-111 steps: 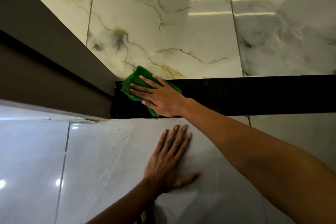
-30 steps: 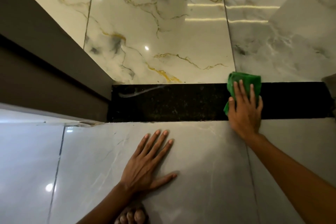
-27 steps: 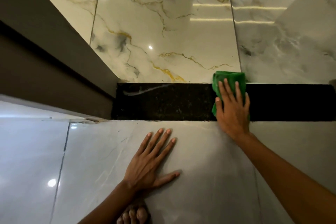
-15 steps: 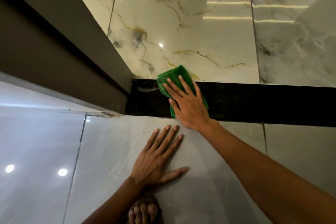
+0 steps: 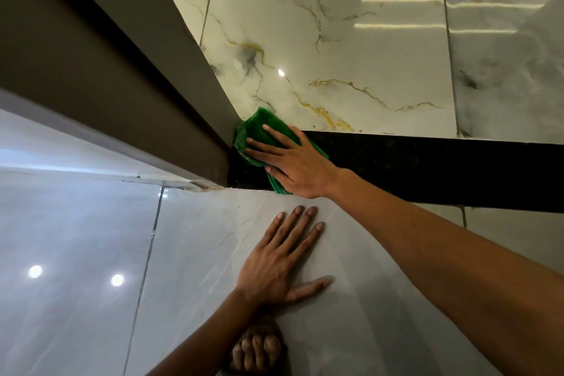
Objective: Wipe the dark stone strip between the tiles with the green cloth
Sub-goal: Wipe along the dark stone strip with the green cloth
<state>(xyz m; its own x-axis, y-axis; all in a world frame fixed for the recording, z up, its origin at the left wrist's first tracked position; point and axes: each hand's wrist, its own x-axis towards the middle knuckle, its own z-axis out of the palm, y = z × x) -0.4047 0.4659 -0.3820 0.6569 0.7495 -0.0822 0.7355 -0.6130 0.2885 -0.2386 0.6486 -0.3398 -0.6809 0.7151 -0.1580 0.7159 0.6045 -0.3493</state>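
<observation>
Green cloth (image 5: 255,131) lay on the left end of the dark stone strip (image 5: 427,168), touching the brown frame (image 5: 171,119) there. On it the right hand (image 5: 293,159) pressed flat with straight fingers, holding nothing closed. Nearer, the left hand (image 5: 276,265) rested open and spread on the grey tile (image 5: 195,253). Beyond the strip was a white tile (image 5: 335,40) with gold veins.

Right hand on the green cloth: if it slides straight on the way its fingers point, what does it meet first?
The right hand points left along the dark stone strip. The green cloth under it already looks to be at the brown door frame, so that frame comes first, though actual contact is unclear.
</observation>
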